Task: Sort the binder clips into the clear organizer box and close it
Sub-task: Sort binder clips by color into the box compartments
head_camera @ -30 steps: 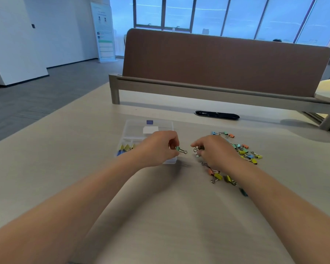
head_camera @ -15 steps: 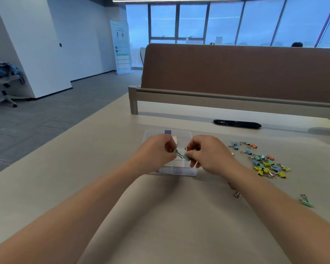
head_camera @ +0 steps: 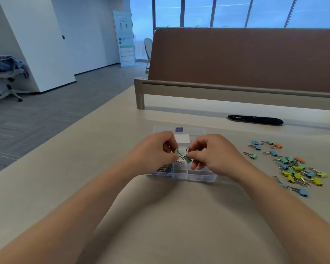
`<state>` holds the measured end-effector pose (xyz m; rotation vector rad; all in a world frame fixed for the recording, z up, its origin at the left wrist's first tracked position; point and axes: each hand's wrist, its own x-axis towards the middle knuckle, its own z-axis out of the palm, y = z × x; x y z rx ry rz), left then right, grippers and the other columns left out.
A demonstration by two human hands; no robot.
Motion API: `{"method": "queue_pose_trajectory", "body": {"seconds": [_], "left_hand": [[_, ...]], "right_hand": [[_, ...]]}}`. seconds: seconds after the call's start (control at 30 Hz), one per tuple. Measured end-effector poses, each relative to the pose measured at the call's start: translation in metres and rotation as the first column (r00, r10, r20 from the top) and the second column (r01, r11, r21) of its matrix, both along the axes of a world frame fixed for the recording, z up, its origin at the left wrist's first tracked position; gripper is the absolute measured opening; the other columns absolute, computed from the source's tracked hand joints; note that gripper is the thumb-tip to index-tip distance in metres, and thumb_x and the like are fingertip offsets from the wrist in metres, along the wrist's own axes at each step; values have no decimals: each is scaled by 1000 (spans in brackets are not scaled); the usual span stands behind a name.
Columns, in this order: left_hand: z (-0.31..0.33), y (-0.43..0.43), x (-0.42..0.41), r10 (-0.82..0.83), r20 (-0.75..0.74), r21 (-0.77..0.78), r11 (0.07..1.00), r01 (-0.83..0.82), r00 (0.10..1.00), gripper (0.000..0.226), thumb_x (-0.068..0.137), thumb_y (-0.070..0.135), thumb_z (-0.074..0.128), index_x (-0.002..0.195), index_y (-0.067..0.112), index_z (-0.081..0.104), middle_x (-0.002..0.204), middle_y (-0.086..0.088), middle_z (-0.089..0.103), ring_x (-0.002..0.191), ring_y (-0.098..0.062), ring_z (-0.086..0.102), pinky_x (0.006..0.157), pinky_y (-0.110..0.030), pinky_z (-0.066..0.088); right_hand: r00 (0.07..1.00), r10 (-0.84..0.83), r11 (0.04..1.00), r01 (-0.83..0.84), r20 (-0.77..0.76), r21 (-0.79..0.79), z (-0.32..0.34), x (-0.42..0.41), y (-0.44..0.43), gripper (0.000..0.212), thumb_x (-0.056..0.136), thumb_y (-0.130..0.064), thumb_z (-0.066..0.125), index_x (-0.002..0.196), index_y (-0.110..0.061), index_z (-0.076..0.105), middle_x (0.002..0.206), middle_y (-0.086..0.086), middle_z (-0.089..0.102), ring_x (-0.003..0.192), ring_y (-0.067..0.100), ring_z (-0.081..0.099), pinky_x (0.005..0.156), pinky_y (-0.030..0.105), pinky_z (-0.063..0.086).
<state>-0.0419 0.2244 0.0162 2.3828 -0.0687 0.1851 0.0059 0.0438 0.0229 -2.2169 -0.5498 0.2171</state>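
Pale wood-grain laminate covers the long desk (head_camera: 69, 168), and everything else sits in relation to the clear plastic organizer box (head_camera: 198, 177) near its middle. Beyond the box, a brown fabric divider panel (head_camera: 246, 58) stands upright along the desk's far edge, with a black oval cable grommet (head_camera: 254, 120) lying flat between panel and box. Far off past the box's left side, on the grey floor, a white office chair (head_camera: 4, 77) carries some draped blue cloth.

The box lies open, its flat lid (head_camera: 181, 133) folded back on the far side; a few dark and blue clips rest in its near-left compartment (head_camera: 165, 169). To the right of the box, well apart from it, a loose scatter of coloured binder clips (head_camera: 295, 168) in blue, green, yellow and orange spreads over the desk.

Directly above the box, the left hand (head_camera: 152, 153) and the right hand (head_camera: 215, 157) meet. Left thumb and forefinger are pinched together on one small green binder clip (head_camera: 176, 151); right fingertips are pinched on a second green binder clip (head_camera: 187, 159). The two clips touch, their wire handles apparently hooked together.
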Motion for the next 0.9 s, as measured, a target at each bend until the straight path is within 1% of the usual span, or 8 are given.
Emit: {"method": "queue_pose_trajectory", "body": {"seconds": [0.13,0.27,0.4,0.47,0.57,0.63,0.73,0.9], "left_hand": [[0,1,3,-35,10,20,999,34,999,13,82,22,72,86,23,60,74,2,60,59,-8,47,57,-23,44],[-3,4,4,-47,26,-13,999,47,999,12,82,20,71,87,22,61,69,5,60,55,-4,47,53,-20,43],[-6,12,2,-64,24,-75,995,66,998,14,81,19,72,88,25,61,75,2,66,60,-8,55,61,-30,51],[-8,12,2,-80,34,-91,992,82,996,16,81,18,72,89,27,61,77,3,65,59,-6,53,59,-28,50],[-10,10,0,-78,60,-64,995,82,995,15,81,21,74,87,30,62,76,8,63,57,-4,49,56,-18,45],[-10,9,-3,-56,62,-25,998,57,997,12,80,26,75,83,30,63,71,13,62,56,-2,47,51,-11,39],[-11,7,-7,-41,61,30,999,39,997,10,80,27,74,78,28,64,63,18,57,55,0,45,49,-8,36],[-10,3,-10,-93,67,139,987,83,993,7,81,22,72,79,19,66,74,5,60,56,1,46,51,-10,36]], "right_hand": [[1000,-21,1000,21,-5,21,1,1,2,3,90,-12,67,88,-12,68,66,5,73,55,13,69,59,24,57],[992,-80,997,78,101,23,-9,-3,2,8,89,-19,68,81,-21,68,59,1,69,43,8,54,49,26,47],[984,-98,994,89,146,66,-17,-7,5,5,89,-21,69,84,-22,68,60,1,67,39,2,50,45,14,37],[982,-106,993,96,157,70,-18,-7,5,6,89,-21,69,83,-22,68,60,0,66,39,1,49,44,11,36],[978,-121,992,112,169,63,-20,-8,2,6,87,-23,71,81,-22,70,58,-6,61,44,1,50,45,11,36],[975,-147,988,137,167,71,-21,-8,0,6,85,-24,73,80,-22,70,56,-9,59,46,2,49,47,12,36],[970,-206,973,190,129,129,-23,-7,-1,8,83,-23,73,78,-19,69,53,-7,59,42,2,47,44,13,37],[962,-246,962,228,118,151,-24,-9,2,9,82,-21,73,78,-15,69,55,-6,59,43,3,47,49,21,39]]}}
